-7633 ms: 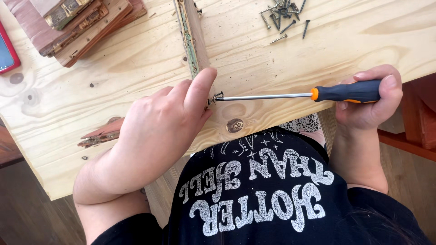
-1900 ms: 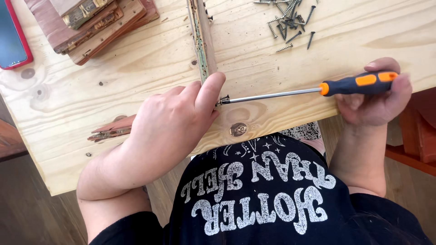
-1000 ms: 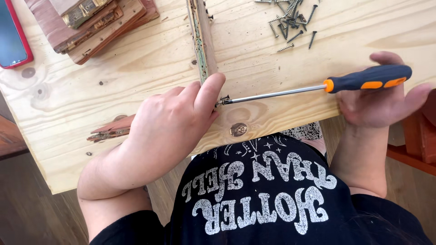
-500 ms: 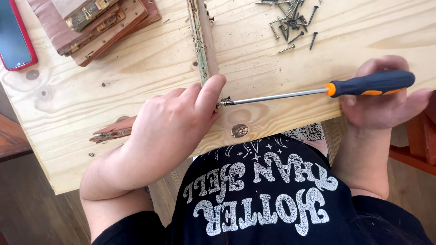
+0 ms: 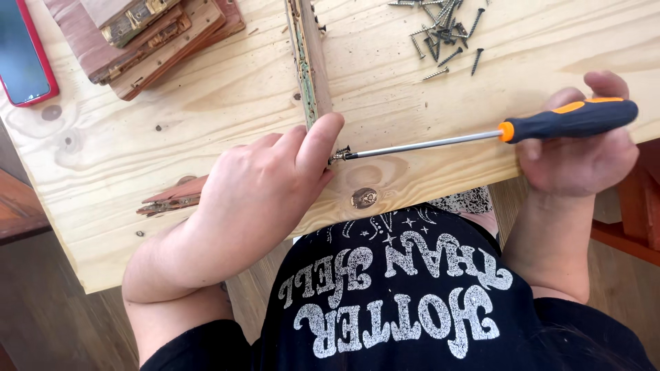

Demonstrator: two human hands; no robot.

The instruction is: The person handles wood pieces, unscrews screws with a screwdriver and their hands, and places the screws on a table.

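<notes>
My left hand [image 5: 265, 189] rests on the pale wooden board [image 5: 206, 117], its fingers pressed against the near end of a narrow wooden strip [image 5: 311, 58] with a worn metal edge. A screw [image 5: 339, 154] sits at my fingertips, and the tip of a screwdriver [image 5: 495, 130] meets it. My right hand [image 5: 581, 154] grips the screwdriver's black and orange handle, its steel shaft lying almost level across the board.
A pile of loose screws [image 5: 443, 31] lies at the far right. Stacked brown wood pieces with brass hardware [image 5: 148, 34] sit at the far left, next to a red-cased phone [image 5: 24, 55]. Another hinged brown piece [image 5: 175, 196] lies left of my wrist.
The screwdriver handle has turned in my right hand, and the fingers have shifted their hold on it. My left hand has stayed by the screw.
</notes>
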